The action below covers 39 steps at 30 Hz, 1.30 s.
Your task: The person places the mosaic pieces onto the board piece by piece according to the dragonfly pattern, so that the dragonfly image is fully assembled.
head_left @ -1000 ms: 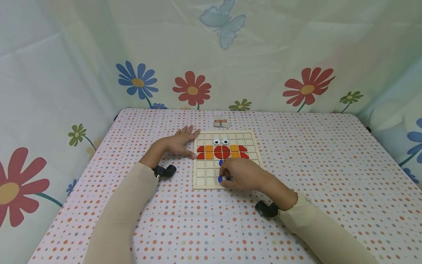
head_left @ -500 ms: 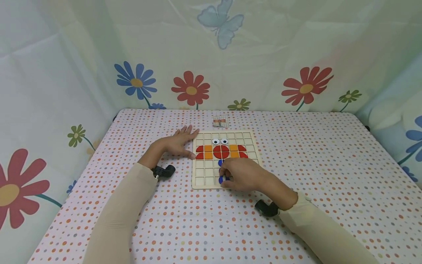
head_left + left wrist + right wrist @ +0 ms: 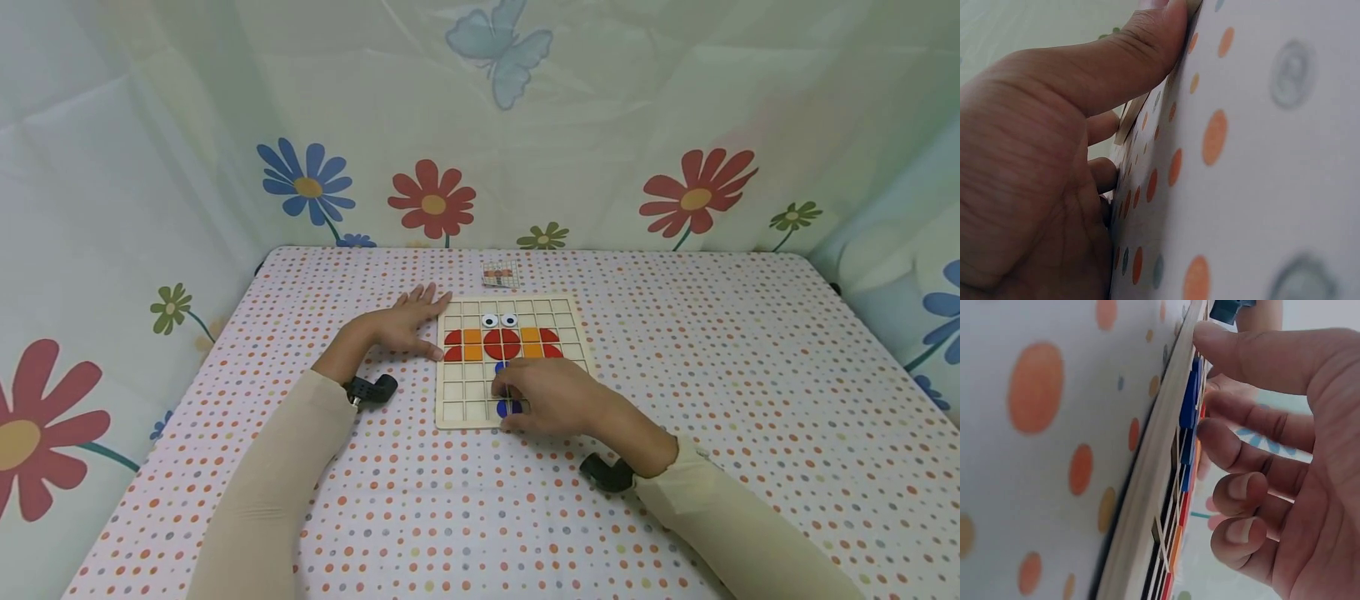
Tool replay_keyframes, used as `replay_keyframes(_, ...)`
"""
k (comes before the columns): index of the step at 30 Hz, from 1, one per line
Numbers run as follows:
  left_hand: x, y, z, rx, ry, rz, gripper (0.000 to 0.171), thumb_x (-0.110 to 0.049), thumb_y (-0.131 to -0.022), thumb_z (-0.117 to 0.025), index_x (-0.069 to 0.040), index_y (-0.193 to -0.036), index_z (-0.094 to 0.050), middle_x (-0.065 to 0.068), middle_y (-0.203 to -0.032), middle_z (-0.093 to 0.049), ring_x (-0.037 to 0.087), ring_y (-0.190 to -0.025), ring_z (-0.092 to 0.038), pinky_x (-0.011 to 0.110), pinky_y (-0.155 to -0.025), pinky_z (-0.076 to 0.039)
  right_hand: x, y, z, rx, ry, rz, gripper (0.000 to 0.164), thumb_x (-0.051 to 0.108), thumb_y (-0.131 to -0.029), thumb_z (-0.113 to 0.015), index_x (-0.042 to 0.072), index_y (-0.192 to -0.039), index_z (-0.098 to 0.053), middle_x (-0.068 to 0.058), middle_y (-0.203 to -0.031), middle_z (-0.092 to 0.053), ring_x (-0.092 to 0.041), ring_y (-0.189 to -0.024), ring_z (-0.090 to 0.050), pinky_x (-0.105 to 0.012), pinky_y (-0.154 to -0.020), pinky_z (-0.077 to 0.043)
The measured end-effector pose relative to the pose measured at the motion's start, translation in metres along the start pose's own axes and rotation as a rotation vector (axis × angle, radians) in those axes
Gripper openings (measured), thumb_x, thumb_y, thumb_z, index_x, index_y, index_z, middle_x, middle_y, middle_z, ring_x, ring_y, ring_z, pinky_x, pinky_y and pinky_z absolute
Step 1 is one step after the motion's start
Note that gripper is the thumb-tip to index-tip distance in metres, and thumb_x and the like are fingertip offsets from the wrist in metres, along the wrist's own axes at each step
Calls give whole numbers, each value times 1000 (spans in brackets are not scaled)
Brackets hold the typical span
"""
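A light wooden grid board (image 3: pixel 453 392) lies on the table. My left hand (image 3: pixel 402 327) is spread at its left side, with thumb and a fingertip at the board's edge. Over the board's lower right, my right hand (image 3: pixel 558 397) hovers with thumb and fingers apart. Blue pieces (image 3: pixel 505 409) sit in the lower cells below the fingertips; in the right wrist view a blue piece (image 3: pixel 1190 400) lies between thumb and index finger, not pinched. Red pieces (image 3: pixel 502 344), orange squares (image 3: pixel 472 344) and two round eye pieces (image 3: pixel 490 321) fill cells higher up. My right hand hides some lower-right cells.
Behind the board lies a small card (image 3: pixel 500 273) with a printed grid picture. The table (image 3: pixel 420 517) wears a dotted cloth. A flowered curtain (image 3: pixel 585 108) hangs beyond its far edge.
My right index finger has lifted away from the thumb, uncovering more of the lower blue pieces. The left hand keeps its place.
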<state>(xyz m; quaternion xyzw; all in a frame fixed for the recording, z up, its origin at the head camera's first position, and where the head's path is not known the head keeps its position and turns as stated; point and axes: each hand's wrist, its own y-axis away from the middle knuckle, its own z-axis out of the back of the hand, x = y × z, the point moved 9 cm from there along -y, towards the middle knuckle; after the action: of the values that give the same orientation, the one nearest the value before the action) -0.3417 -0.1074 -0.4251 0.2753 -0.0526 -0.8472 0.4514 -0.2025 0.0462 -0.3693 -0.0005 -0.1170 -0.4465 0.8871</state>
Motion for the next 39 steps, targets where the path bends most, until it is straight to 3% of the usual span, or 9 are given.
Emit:
replay_keyframes(4,-2,1,1,0,-1,-17,108,-51,-85,-72,-23,-160,1,12,-165,16,30,-153,18,49,-124,11,2,0,-2,13,8,41,33,44,-80,-79,32,-110,-71,10,-106,-64,-6,-80,-52,-22,-67,-46)
replay_keyframes(9,-2,1,1,1,-2,-23,108,-51,-85,-72,-23,-160,1,12,-165,16,30,-153,18,49,-124,11,2,1,-4,16,15,67,25,44,-80,-79,31,-100,-72,12,-95,-60,-6,-75,-50,-21,-63,-43)
replay_keyframes(15,-2,0,0,5,8,-29,108,-51,-85,-72,-24,-160,1,11,-165,17,30,-152,19,49,-124,11,-3,4,3,21,-23,37,26,43,-81,-79,29,-101,-72,12,-95,-62,-4,-76,-51,-22,-65,-45)
replay_keyframes(20,-1,0,0,6,6,-28,109,-52,-84,-72,-24,-160,2,11,-165,17,30,-152,19,49,-124,11,-17,10,14,15,-64,-20,15,38,-81,-79,27,-89,-73,14,-77,-58,-5,-67,-50,-24,-61,-43)
replay_keyframes(23,-1,1,0,6,5,-21,109,-52,-84,-72,-24,-160,2,11,-165,17,30,-152,19,49,-124,11,-21,11,12,39,-72,-12,10,34,-82,-79,25,-84,-74,14,-70,-55,-4,-62,-47,-23,-58,-40)
replay_keyframes(31,-1,2,1,10,5,-13,108,-51,-85,-71,-23,-159,2,11,-165,17,29,-152,20,49,-124,11,-23,11,5,102,-118,-17,16,37,-82,-79,24,-90,-74,14,-69,-57,-6,-62,-48,-23,-57,-41)
replay_keyframes(39,-2,3,0,4,2,-13,107,-51,-85,-71,-23,-160,1,11,-165,16,30,-153,19,49,-124,10,-22,12,3,108,-111,-27,19,41,-84,-76,28,-76,-64,14,-62,-53,-4,-56,-45,-22,-53,-37)
